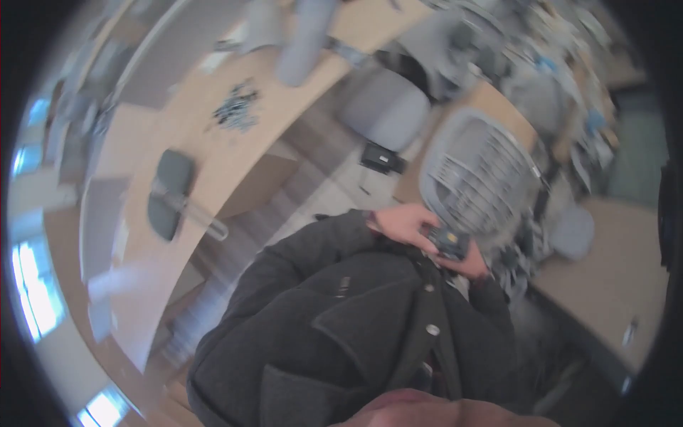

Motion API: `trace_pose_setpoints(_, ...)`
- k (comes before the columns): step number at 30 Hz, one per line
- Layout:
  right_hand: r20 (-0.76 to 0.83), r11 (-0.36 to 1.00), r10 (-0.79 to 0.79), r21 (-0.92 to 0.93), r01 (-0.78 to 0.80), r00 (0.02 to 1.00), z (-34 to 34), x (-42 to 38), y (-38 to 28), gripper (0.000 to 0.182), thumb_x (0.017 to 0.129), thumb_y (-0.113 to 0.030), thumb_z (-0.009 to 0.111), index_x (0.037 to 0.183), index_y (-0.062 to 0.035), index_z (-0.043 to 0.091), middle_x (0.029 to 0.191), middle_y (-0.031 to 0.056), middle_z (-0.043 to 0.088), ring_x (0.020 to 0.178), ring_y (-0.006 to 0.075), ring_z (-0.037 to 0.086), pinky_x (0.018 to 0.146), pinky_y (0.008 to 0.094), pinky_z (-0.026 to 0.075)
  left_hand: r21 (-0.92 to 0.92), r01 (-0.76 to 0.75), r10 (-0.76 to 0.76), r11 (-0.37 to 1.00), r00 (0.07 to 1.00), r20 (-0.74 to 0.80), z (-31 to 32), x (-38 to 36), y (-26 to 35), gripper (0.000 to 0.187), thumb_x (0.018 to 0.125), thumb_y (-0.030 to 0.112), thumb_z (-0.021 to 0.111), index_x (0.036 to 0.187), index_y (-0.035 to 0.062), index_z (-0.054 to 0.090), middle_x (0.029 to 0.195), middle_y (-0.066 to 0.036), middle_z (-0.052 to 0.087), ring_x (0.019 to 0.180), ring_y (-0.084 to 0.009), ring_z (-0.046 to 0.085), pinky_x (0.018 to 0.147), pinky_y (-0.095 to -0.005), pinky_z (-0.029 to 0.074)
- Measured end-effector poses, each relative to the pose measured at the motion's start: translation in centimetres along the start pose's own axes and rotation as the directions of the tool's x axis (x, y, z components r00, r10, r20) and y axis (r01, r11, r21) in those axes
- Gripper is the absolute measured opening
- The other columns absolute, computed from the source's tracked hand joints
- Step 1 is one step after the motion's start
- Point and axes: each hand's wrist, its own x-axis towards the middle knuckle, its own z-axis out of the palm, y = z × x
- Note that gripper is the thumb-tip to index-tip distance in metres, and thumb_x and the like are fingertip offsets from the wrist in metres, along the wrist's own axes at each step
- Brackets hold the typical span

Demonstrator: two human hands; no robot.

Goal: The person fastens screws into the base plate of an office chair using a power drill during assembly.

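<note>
In the head view, a small dark boxy object [448, 243] with a yellow mark on it is held low in front of my coat. My left hand [404, 225] grips its left side, fingers bent around the edge. From below and to the right, my right hand [466, 263] closes on the same object. Blur hides what kind of thing it is. Just beyond the hands is a grey, basket-like shape with a slatted pattern [477, 171].
A long curved wooden table [263, 135] runs along the left, bearing a pile of small dark and bluish pieces [238, 107]. A black box [380, 158] lies past my left hand. Grey chairs [388, 107] stand beyond. Another tabletop [605, 263] is at right.
</note>
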Motion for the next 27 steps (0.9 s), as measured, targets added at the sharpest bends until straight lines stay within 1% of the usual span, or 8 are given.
trace_pose_setpoints(2,-0.031,0.99,0.111,0.089,-0.108,0.993,0.7,-2.1,-0.2,0.057,0.071,-0.024,0.092,0.122,-0.0105,0.07,0.119,0.0046,0.07,0.112,0.0126,0.062,0.102,0.0285,0.048,-0.036,-0.058,0.061,0.998,0.995,0.083,1.3,0.3,0.1,0.051,0.083,0.055,0.077,0.104,0.0093,0.071,0.089,-0.001,0.068,0.081,-0.013,0.059,0.071,-0.0295,0.044)
trace_pose_setpoints(5,-0.041,0.929,-0.287,0.232,0.288,0.957,1.5,-1.6,2.7,0.05,0.072,-0.026,0.092,0.114,-0.0102,0.071,0.109,0.0022,0.074,0.103,0.0123,0.065,0.093,0.0312,0.049,0.0,0.07,-0.07,0.998,0.995,0.075,2.1,0.2,-0.5,0.048,0.083,0.054,0.077,0.103,0.0115,0.068,0.089,-0.001,0.066,0.081,-0.0135,0.057,0.072,-0.0295,0.041)
trace_pose_setpoints(9,-0.056,0.893,-0.346,0.287,0.347,0.937,1.4,-1.8,5.2,0.042,0.075,-0.022,0.09,0.108,-0.0109,0.067,0.097,-0.0012,0.074,0.091,0.0118,0.066,0.086,0.0304,0.05,0.002,0.157,-0.157,0.988,0.984,0.08,2.9,1.3,-0.1,0.042,0.084,0.049,0.076,0.104,0.0125,0.068,0.083,0.002,0.063,0.077,-0.0138,0.054,0.071,-0.0285,0.039)
trace_pose_setpoints(12,-0.135,0.882,-0.336,0.302,0.362,0.932,-0.4,-2.7,6.7,0.035,0.076,-0.022,0.088,0.103,-0.0124,0.069,0.095,-0.0025,0.074,0.09,0.0118,0.064,0.087,0.0314,0.05,0.069,0.076,-0.069,0.995,0.993,-0.099,3.6,3.7,-0.5,0.045,0.079,0.045,0.082,0.109,0.0136,0.07,0.083,0.005,0.061,0.075,-0.0121,0.052,0.072,-0.0286,0.042)
trace_pose_setpoints(15,-0.245,0.823,-0.249,0.457,0.339,0.937,-3.5,-4.2,8.1,0.035,0.077,-0.022,0.087,0.105,-0.0101,0.07,0.095,-0.0005,0.073,0.092,0.0133,0.065,0.088,0.0325,0.051,-0.04,0.083,-0.092,0.996,0.917,-0.387,3.5,7.4,-1.2,0.037,0.079,0.025,0.079,0.112,0.0123,0.07,0.087,0.002,0.069,0.082,-0.0113,0.062,0.081,-0.0286,0.05)
trace_pose_setpoints(17,-0.345,0.814,-0.151,0.488,0.314,0.927,-6.3,-4.9,10.1,0.024,0.076,-0.016,0.083,0.094,-0.0095,0.068,0.087,0.0005,0.073,0.084,0.0126,0.067,0.082,0.0309,0.054,-0.082,0.168,-0.186,0.982,0.845,-0.502,3.4,10.1,-2.3,0.033,0.084,0.032,0.077,0.11,0.0118,0.07,0.083,0.002,0.067,0.078,-0.0098,0.059,0.078,-0.0272,0.05)
trace_pose_setpoints(21,-0.496,0.859,-0.098,0.396,0.326,0.863,-12.0,-4.1,17.1,0.017,0.078,-0.008,0.076,0.093,-0.0029,0.071,0.083,0.0065,0.075,0.07,0.0144,0.07,0.069,0.031,0.06,0.018,0.31,-0.254,0.951,0.811,-0.527,4.4,16.9,-3.8,0.036,0.088,0.041,0.074,0.11,0.0121,0.071,0.085,0.002,0.068,0.08,-0.0124,0.061,0.079,-0.0298,0.05)
trace_pose_setpoints(27,-0.742,0.973,0.136,0.224,0.052,0.657,-20.0,-3.0,18.4,0.022,0.083,-0.031,0.078,0.08,-0.0103,0.072,0.069,0.0048,0.071,0.07,0.0155,0.065,0.077,0.0329,0.052,0.167,0.418,-0.298,0.893,0.827,-0.476,6.7,28.0,-6.8,0.041,0.092,0.041,0.069,0.116,0.0079,0.069,0.105,-0.008,0.072,0.097,-0.0217,0.067,0.087,-0.0376,0.053)
